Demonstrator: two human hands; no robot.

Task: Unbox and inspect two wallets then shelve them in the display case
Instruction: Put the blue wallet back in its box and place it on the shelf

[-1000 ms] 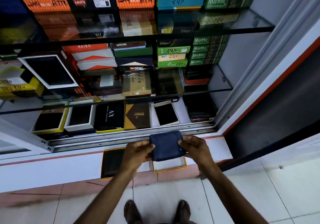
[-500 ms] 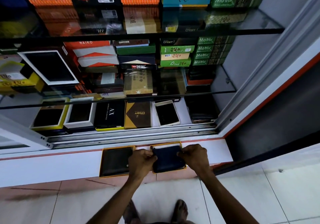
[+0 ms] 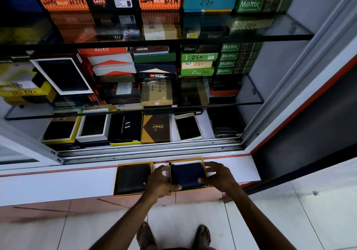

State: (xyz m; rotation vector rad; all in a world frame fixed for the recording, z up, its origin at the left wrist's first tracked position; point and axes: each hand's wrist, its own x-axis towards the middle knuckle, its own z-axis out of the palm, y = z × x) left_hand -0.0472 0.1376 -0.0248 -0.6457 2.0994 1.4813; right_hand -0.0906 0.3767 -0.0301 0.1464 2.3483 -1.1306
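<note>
Navy wallet (image 3: 187,175) sits in its yellow-edged tray (image 3: 185,161) on the ledge, pinched between my left hand (image 3: 161,182) and right hand (image 3: 220,178), fingers curled on its side edges. Best to press it flat and square. Black wallet (image 3: 132,178) lies boxed just left of my grip, display case (image 3: 154,147) beyond

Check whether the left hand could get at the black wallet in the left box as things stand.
Probably yes: the left hand sits right beside the black wallet, whose box is open with nothing on top, though the hand is busy with the blue wallet.
</note>
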